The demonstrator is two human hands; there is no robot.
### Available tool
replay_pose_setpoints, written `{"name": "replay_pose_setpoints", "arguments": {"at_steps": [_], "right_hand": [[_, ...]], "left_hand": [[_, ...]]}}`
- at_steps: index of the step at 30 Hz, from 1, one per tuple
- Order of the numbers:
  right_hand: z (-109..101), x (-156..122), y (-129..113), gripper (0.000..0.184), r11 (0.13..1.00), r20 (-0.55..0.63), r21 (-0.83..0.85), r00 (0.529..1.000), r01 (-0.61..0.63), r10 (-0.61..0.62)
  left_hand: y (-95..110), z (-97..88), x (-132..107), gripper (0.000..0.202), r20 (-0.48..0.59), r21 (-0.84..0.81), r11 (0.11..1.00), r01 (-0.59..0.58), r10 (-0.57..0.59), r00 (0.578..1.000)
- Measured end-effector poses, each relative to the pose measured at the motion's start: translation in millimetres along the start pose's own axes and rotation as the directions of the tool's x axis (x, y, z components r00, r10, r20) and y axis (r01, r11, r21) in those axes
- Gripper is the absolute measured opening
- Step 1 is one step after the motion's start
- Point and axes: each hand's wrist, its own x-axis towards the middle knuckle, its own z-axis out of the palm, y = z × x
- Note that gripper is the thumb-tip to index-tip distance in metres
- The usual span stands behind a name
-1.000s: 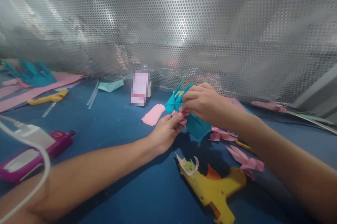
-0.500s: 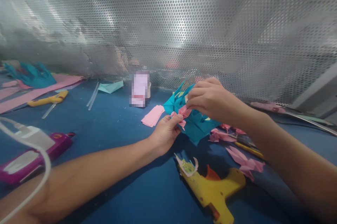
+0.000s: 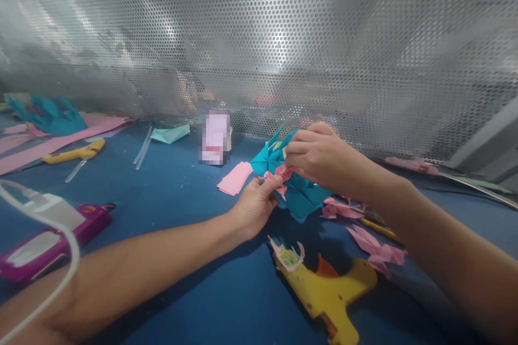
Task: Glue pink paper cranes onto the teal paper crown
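Note:
Between both hands is a small folded pink paper piece (image 3: 279,176). My left hand (image 3: 256,204) pinches its near left side between thumb and fingers. My right hand (image 3: 309,150) has its fingers closed on the far right side; the fingertips are partly hidden behind the paper. Just behind and below the pink piece sits a teal folded paper form (image 3: 301,199) with pointed petals, partly covered by my right hand. A yellow glue gun (image 3: 324,291) lies on the table nearer to me, its nozzle pointing up and left.
Folded pink papers (image 3: 378,250) lie at right beside a yellow-handled tool (image 3: 380,230). A pink paper stack (image 3: 234,178) and a pixelated phone-like object (image 3: 216,137) are left of my hands. Further left are another glue gun (image 3: 75,153) and a purple power strip (image 3: 89,223). A perforated metal panel (image 3: 243,37) stands behind.
My right hand has shifted slightly left and down at the pink paper piece. My left hand keeps its grip almost unmoved.

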Motion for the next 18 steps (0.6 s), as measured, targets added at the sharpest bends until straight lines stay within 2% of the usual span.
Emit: {"name": "replay_pose_setpoints", "arguments": {"at_steps": [3,5,18], "right_hand": [[-2.7,1.0,-2.4,0.026,0.984,0.075,-0.164,0.996,0.069,-0.057],[-3.8,1.2,-2.9,0.025,0.977,0.079,-0.199,0.995,0.078,-0.063],[-0.5,1.2,-2.3,0.025,0.975,0.088,-0.205,0.993,0.091,-0.074]], "left_hand": [[-0.8,0.9,0.1,0.017,-0.004,-0.001,1.0,-0.009,0.009,1.0],[-1.0,1.6,0.1,0.017,-0.01,-0.007,1.0,-0.006,0.006,1.0],[-1.1,0.5,-0.8,0.016,-0.004,-0.003,1.0,-0.016,0.016,1.0]]}}
